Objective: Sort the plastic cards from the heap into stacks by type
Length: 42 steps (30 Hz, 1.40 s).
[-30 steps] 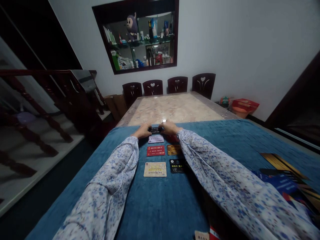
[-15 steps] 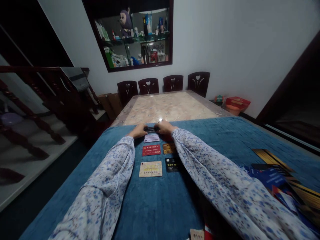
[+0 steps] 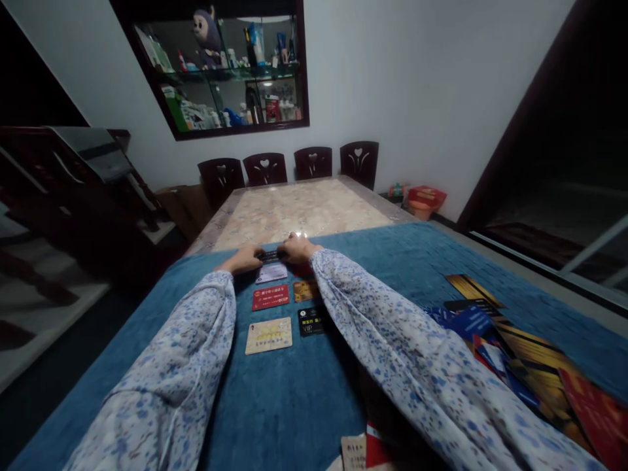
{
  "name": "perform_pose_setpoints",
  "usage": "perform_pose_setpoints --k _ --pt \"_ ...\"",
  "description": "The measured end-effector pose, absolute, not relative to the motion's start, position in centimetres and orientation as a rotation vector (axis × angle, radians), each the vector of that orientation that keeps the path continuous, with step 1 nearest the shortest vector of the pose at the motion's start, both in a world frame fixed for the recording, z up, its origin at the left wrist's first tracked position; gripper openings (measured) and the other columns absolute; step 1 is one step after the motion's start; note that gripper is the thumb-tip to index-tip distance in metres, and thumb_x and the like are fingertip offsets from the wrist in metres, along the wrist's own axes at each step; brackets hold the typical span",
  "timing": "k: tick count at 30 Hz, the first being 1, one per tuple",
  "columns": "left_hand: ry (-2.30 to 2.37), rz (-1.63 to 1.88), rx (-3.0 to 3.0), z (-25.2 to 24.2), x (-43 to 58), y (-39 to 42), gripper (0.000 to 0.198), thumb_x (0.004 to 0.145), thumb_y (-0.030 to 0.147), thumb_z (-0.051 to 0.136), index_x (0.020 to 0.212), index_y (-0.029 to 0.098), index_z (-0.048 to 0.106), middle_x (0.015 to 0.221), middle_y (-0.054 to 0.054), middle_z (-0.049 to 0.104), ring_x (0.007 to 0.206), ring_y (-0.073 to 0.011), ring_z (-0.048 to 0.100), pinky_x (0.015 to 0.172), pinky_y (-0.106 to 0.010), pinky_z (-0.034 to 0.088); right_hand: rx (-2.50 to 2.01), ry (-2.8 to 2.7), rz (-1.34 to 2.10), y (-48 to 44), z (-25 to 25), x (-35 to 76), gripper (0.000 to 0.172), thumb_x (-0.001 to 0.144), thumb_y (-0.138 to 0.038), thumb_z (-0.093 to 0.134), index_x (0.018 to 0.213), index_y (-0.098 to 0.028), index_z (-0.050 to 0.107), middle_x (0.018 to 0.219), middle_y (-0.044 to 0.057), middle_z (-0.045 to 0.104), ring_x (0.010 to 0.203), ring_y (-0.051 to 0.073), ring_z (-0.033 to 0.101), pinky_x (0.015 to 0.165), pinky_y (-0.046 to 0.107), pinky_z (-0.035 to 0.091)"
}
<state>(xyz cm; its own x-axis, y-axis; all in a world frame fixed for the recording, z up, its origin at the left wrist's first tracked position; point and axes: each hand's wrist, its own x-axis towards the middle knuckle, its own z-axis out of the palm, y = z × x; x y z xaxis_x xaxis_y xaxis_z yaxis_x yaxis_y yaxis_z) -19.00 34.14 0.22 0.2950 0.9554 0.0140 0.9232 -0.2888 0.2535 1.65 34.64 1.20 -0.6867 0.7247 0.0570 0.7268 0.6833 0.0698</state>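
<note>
Both arms reach out over the blue cloth (image 3: 284, 392). My left hand (image 3: 244, 259) has its fingers closed on the left end of a black card (image 3: 271, 255), and my right hand (image 3: 297, 249) grips its right end. Just nearer lies a pale purple card (image 3: 271, 273). Then come a red card (image 3: 271, 297) and a gold card (image 3: 305, 290) side by side. A cream card (image 3: 269, 335) and a black VIP card (image 3: 311, 322) form the row closest to me. My right sleeve covers part of the gold and VIP cards.
On the right lies a pile of blue, gold and red cards (image 3: 490, 340). More cards (image 3: 354, 451) sit at the near edge, partly under my right arm. Beyond the cloth the marble tabletop (image 3: 294, 206) runs back to several dark chairs (image 3: 314, 163).
The view has swung to the right, so everything sits further left in it. More of the card pile on the right shows. Both hands keep their hold on the black card.
</note>
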Motion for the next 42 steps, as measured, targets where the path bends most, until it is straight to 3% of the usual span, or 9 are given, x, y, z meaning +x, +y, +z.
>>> perform_pose_setpoints --k 4,8,15,23,33,42 --pt "1.836 0.382 2.398 0.3 -18.6 33.3 0.044 0.063 0.018 0.054 0.103 0.014 0.07 0.107 -0.01 0.072 0.103 -0.0281 0.064 0.095 -0.034 0.05 -1.226 -2.841 -0.137 33.5 2.0 2.9 0.036 0.09 -0.03 0.058 0.124 -0.022 0.066 0.126 0.011 0.064 0.121 0.031 0.047 0.086 0.036 0.041" --pt "1.861 0.528 2.469 0.5 -17.0 31.9 0.038 0.073 0.022 0.05 0.104 0.013 0.069 0.116 -0.014 0.066 0.113 -0.0303 0.059 0.104 -0.041 0.045 -1.193 -2.826 -0.145 31.8 3.2 4.9 0.035 0.091 -0.029 0.057 0.125 -0.023 0.065 0.126 0.011 0.063 0.121 0.03 0.047 0.087 0.036 0.04" --pt "1.567 0.796 2.656 1.2 -10.3 27.8 0.026 0.085 0.023 0.047 0.096 0.015 0.07 0.103 -0.01 0.065 0.098 -0.0223 0.061 0.095 -0.035 0.049 -1.144 -2.815 -0.17 27.8 5.8 9.0 0.03 0.092 -0.025 0.057 0.121 -0.021 0.067 0.117 0.011 0.067 0.112 0.027 0.052 0.083 0.032 0.039" --pt "1.295 0.917 2.717 2.0 -1.4 23.2 0.02 0.084 0.012 0.05 0.094 0.015 0.068 0.097 -0.009 0.064 0.095 -0.0218 0.059 0.09 -0.035 0.05 -1.192 -2.733 -0.194 22.3 7.5 16.5 0.02 0.093 -0.024 0.055 0.101 -0.016 0.072 0.103 0.011 0.071 0.096 0.023 0.056 0.076 0.03 0.036" --pt "0.872 0.732 2.857 2.1 8.4 18.7 0.024 0.089 0.014 0.051 0.106 0.019 0.066 0.108 -0.009 0.065 0.101 -0.0239 0.056 0.09 -0.04 0.048 -1.584 -2.525 -0.152 14.5 6.1 28.0 0.019 0.092 -0.023 0.053 0.098 -0.021 0.071 0.098 0.008 0.071 0.093 0.023 0.057 0.072 0.03 0.034" --pt "0.733 0.465 2.919 0.8 14.5 18.0 0.031 0.088 0.016 0.052 0.116 0.019 0.064 0.116 -0.009 0.064 0.108 -0.0251 0.055 0.094 -0.041 0.048 -1.999 -2.265 -0.093 13.4 1.6 35.4 0.019 0.089 -0.024 0.053 0.096 -0.02 0.071 0.101 0.01 0.072 0.09 0.022 0.063 0.07 0.027 0.039"
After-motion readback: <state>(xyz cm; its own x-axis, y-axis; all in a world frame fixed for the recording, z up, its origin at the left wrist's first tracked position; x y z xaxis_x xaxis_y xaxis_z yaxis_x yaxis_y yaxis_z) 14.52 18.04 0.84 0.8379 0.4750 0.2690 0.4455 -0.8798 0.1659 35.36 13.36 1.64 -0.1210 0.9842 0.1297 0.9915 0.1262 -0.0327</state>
